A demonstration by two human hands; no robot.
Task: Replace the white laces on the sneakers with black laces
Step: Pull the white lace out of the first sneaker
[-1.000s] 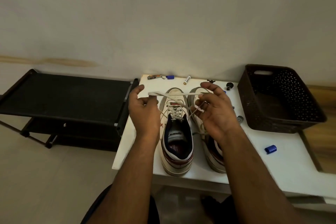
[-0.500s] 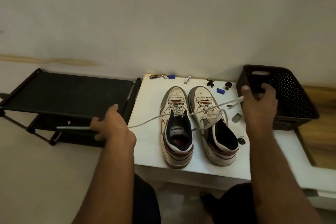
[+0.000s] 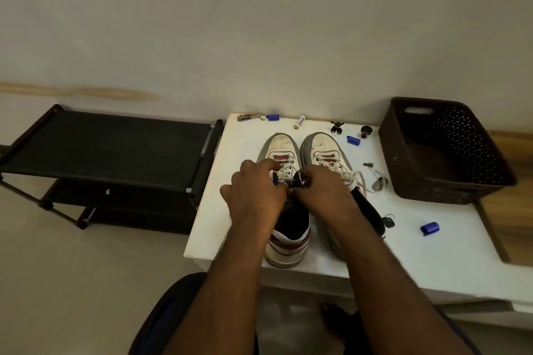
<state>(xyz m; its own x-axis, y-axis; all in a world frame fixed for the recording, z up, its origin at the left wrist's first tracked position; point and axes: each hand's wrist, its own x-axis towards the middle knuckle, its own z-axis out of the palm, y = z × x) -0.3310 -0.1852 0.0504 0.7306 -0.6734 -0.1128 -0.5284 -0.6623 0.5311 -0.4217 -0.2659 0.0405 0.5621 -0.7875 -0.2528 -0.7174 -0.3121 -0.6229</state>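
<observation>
The two sneakers stand side by side, toes to the wall, on the white table point(image 3: 403, 256). The left sneaker point(image 3: 284, 150) is still threaded with its white lace point(image 3: 285, 172) across the front eyelets. Both hands meet over its tongue. The left hand point(image 3: 255, 196) lies on the shoe's left side with its fingers curled down at the lace; whether it truly pinches the lace I cannot tell, for the fingertips are blurred and partly hidden. The right hand point(image 3: 323, 196) comes in from the other side, fingers bent at the same spot, and its hold is just as unclear. The right sneaker point(image 3: 323, 147) sits touching the first, its own lace hanging loose over its outer side.

Around the shoes small things lie scattered: a battery point(image 3: 299, 121) and a blue cap point(image 3: 272, 117) near the wall, another blue cap point(image 3: 429, 228) well to the right. A dark basket point(image 3: 444, 153) stands on the table's right end. Left of the table is a black rack point(image 3: 101, 147).
</observation>
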